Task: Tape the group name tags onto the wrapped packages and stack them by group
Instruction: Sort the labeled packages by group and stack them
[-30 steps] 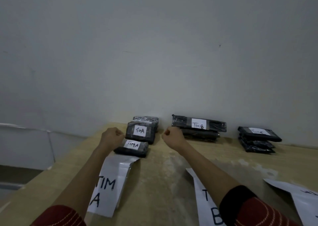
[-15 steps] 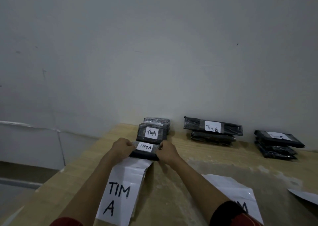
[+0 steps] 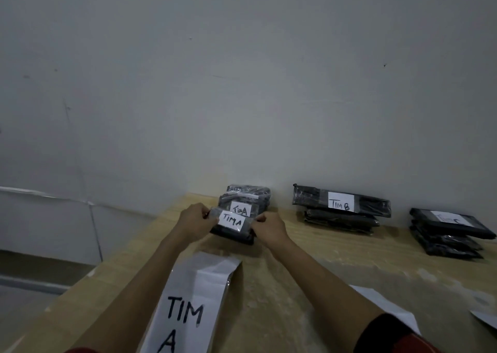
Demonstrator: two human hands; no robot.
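Since a second ago my hands have gone from fists on either side of the package to gripping it, and it now sits clear of the far end of the paper sheet it overlapped half a second ago. My left hand [image 3: 194, 225] pinches the left end of the package [image 3: 233, 235] and my right hand [image 3: 269, 229] pinches the right end, fingers curled round the black wrap. I cannot tell whether its underside is off the table [image 3: 309, 277].

One package is held; its white tag [image 3: 232, 221] reads TIM A and faces up. It is just in front of the TIM A stack [image 3: 248, 195], covering that stack's lower front; at least two packages show there, the nearer one tagged.

There are three stacks in all, along the far edge by the wall [image 3: 242, 97]. The TIM B stack [image 3: 341, 213], to the right, shows at least two packages, the top one long and tagged. The third stack [image 3: 449, 234], further right, shows three layers; its tag is too blurred to read fully.

Three white sheets lie near me: the TIM A sheet [image 3: 193, 299], a second sheet [image 3: 387, 308] partly under my right arm, and a third sheet [image 3: 486, 319] cut off at the right edge.
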